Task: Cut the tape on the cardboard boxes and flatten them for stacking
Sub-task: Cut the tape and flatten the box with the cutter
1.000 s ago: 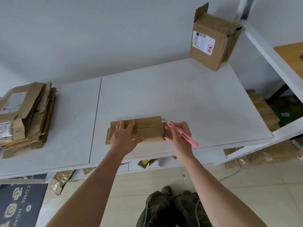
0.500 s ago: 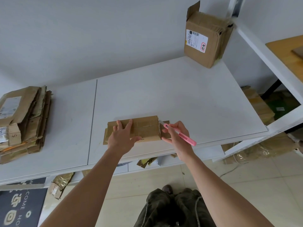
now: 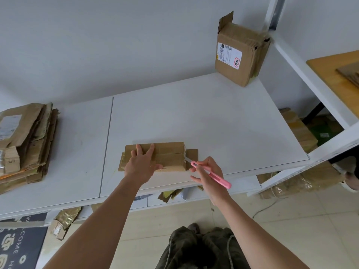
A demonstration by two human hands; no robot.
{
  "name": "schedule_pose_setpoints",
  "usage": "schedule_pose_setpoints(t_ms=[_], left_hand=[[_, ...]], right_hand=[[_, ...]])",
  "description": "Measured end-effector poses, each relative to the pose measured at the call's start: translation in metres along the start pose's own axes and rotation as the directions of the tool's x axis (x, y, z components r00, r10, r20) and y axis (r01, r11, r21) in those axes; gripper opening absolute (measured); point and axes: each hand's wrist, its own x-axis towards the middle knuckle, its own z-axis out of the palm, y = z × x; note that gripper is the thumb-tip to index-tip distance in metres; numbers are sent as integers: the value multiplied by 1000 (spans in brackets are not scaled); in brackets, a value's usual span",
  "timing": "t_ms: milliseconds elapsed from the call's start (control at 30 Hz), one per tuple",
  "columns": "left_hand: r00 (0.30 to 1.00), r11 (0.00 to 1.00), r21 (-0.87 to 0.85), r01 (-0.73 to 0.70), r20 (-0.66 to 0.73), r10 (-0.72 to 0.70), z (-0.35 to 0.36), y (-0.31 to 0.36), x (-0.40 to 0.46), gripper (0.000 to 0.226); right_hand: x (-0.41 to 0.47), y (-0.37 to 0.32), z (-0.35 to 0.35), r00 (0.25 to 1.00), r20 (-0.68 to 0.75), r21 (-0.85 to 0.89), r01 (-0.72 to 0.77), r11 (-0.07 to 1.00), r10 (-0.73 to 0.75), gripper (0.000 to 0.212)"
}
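Now, in the head view, my left hand [image 3: 140,165] presses flat on the small box [image 3: 169,156] while my right hand [image 3: 209,174], closed around the pink knife [image 3: 210,175], should draw the blade shallowly along the tape.

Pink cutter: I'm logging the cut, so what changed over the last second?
The right hand drew the pink cutter back off the small box toward its right end, blade tip now at that end. The left hand still presses the box flat; both cardboard piles unchanged.
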Motion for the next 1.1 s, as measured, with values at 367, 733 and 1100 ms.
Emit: schedule_pose_setpoints(t_ms=[367, 733, 1100], left_hand=[[999, 930, -366, -22, 31, 36, 2, -10, 4, 84], [945, 833, -550, 69, -232, -232, 19, -37, -8, 71], [764, 237, -895, 378, 157, -626, 36, -69, -27, 138]], right_hand=[[22, -48, -36, 889, 134, -771, 372, 518, -438, 8], [79, -70, -39, 997, 74, -934, 81, -349, 33, 45], [65, -35, 138, 790, 598, -795, 562, 230, 138, 47]])
